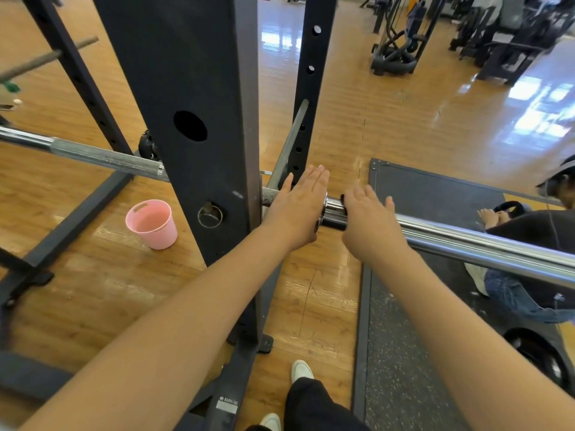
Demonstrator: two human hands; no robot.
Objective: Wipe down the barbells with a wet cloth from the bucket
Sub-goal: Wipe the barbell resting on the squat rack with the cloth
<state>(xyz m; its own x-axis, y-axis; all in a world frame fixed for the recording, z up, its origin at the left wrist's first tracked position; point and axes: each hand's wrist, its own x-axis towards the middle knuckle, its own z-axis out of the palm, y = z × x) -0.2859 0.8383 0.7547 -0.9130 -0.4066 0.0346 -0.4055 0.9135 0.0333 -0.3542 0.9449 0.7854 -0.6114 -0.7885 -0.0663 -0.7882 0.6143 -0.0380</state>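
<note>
Head view | left hand [298, 203] and right hand [368, 219] flat, fingers straight, holding nothing, over racked chrome steel barbell [466, 241] collar | no cloth seen | pink plastic bucket [152, 223] on floor nearby, likely for re-wetting

white sticker [228, 405] on rack base, reads "WARNING"
</note>
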